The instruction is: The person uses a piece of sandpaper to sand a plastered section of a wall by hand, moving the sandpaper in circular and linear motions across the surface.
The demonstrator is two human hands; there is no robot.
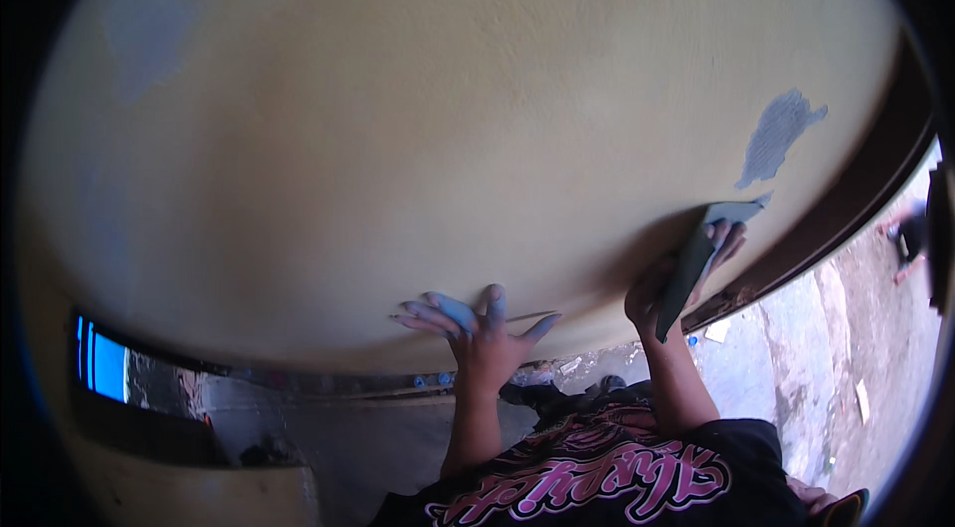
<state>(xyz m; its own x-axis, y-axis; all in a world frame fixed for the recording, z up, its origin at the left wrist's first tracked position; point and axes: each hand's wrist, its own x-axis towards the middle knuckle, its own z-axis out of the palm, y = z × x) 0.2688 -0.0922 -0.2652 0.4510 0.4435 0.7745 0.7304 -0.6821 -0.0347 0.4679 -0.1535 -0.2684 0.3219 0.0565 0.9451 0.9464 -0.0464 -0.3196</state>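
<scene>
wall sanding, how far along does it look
Most of the cream wall already looks smooth and even. In hand: the right hand presses a dark sanding sheet to the wall, while the left hand braces flat. Left: the grey bare patch just above the sheet, and a fainter greyish area upper left.

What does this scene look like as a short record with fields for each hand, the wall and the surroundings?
left hand: left hand spread flat on the wall, fingers smeared with grey-blue
right hand: right hand grips a dark sheet pressed to the wall
wall: cream wall, with a grey patch above the dark sheet
edge: brown frame to the right of the wall
ground: rough ground with scraps at lower right
</scene>
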